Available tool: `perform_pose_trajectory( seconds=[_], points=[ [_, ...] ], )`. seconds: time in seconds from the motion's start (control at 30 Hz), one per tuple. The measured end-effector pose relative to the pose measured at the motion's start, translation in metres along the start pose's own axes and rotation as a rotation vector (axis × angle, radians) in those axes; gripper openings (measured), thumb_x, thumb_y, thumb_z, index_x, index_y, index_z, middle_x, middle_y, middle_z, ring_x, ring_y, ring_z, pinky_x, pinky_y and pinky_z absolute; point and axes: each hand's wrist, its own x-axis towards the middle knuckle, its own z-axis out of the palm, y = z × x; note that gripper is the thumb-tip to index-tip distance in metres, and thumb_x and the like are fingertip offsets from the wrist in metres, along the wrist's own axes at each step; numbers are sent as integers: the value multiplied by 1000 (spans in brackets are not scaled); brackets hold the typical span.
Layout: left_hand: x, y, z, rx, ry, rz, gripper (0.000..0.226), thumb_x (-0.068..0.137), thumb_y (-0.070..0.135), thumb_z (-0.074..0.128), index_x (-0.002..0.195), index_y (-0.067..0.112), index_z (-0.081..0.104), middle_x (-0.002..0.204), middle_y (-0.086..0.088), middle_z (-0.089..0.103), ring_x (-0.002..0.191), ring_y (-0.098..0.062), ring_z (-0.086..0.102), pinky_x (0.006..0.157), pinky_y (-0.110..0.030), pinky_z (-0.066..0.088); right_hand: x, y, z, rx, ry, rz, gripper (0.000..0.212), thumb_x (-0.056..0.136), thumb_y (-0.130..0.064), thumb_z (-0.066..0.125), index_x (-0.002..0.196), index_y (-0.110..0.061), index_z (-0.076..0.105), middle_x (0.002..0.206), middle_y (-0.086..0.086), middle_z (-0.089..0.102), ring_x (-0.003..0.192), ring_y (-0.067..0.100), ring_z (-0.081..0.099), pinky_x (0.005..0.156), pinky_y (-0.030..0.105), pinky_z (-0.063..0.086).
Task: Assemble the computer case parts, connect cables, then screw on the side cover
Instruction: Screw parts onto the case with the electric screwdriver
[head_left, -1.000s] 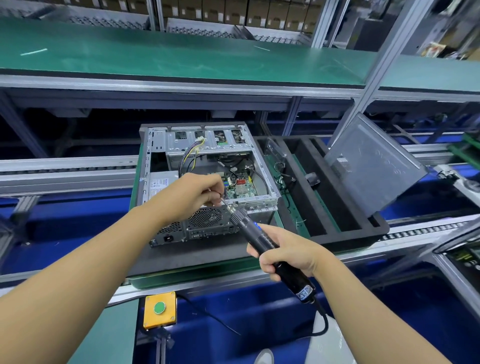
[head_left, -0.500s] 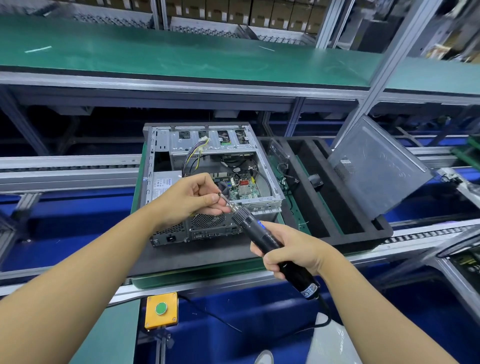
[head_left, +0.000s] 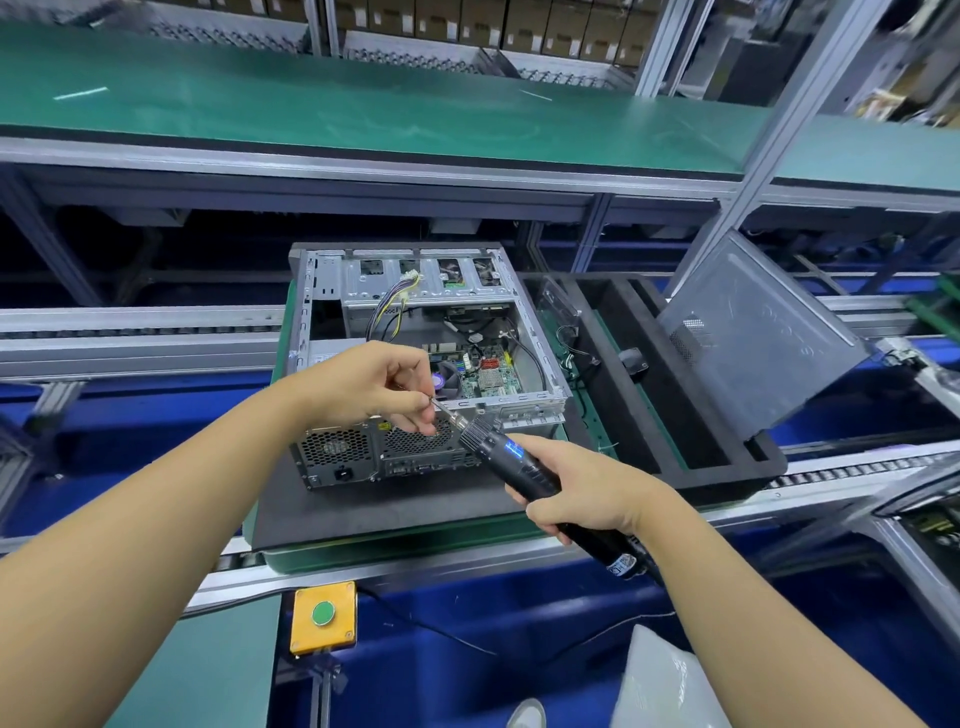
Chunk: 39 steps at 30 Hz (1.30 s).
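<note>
Both hands busy: left hand (head_left: 371, 387) pinches a screw onto the black electric screwdriver (head_left: 524, 475) gripped by right hand (head_left: 582, 486); next, probably seating it in the open grey metal computer case (head_left: 431, 332).

Both bare arms reach forward from the bottom corners. The left hand (head_left: 371, 387) is curled, with its thumb and first fingers (head_left: 421, 402) pinched together at their tips. The right hand (head_left: 582, 486) is lower, closed in a fist around something it holds, knuckles up.
</note>
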Motion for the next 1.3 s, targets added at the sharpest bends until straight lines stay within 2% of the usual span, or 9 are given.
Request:
perform_pose_trajectory(
  seconds=[0.17,0.23,0.37,0.5,0.63,0.77,0.93,1.1,1.3],
  points=[
    [0,-6,-4,-85,-43,-69,8,98,9,58,91,6,62,92,-18,74,93,-34,73,78,-36,61,4,1,1,-255,75,25,67,81,-7,61,114,-64,47,87,-9,60,57,8,57,56,23,52],
    [-1,-9,-4,-125,-44,-98,9,98,11,58,93,6,64,95,-20,73,96,-35,72,82,-40,60,9,5,0,-359,117,32,80,82,-12,63,142,-56,36,93,-13,58,60,0,57,56,15,47],
    [-3,-12,-5,-160,-37,-144,11,98,12,57,97,4,65,96,-20,73,98,-35,72,85,-40,59,12,8,4,-393,146,11,88,83,-11,63,155,-45,27,97,-19,54,66,-9,56,58,7,42],
    [-4,-16,-1,-223,-24,-142,11,99,8,55,98,6,66,96,-19,72,100,-35,71,85,-36,59,10,5,6,-305,128,17,81,81,-7,61,144,-53,39,92,-10,61,60,3,56,59,16,47],
    [-4,-20,7,-336,52,-68,14,97,4,57,93,11,68,94,-19,72,101,-35,71,79,-30,59,6,-1,9,-24,57,-7,59,81,4,56,96,-54,56,84,-3,59,59,18,55,57,32,52],
    [-6,-24,10,-401,100,-48,5,92,6,62,96,4,65,96,-23,72,100,-36,71,76,-30,60,6,1,10,39,25,23,37,82,6,56,109,-20,54,91,12,56,62,24,52,57,36,51],
    [-10,-25,7,-460,49,-75,15,84,15,69,97,7,68,96,-20,73,100,-36,71,78,-31,60,6,-1,12,-32,32,-1,45,82,2,56,94,-41,55,84,0,59,59,18,55,57,31,52],
    [-2,-18,16,-589,151,-71,13,84,17,68,93,11,73,93,-18,72,97,-33,72,72,-25,60,12,6,28,160,92,-5,32,83,3,58,100,-23,53,87,4,56,61,19,52,60,37,51],
    [19,-7,21,-573,283,-136,20,84,26,69,90,8,76,88,-7,71,70,-11,66,62,-19,57,34,3,44,408,190,12,57,89,8,62,132,-22,41,99,8,59,63,21,56,59,34,52]
  ],
)
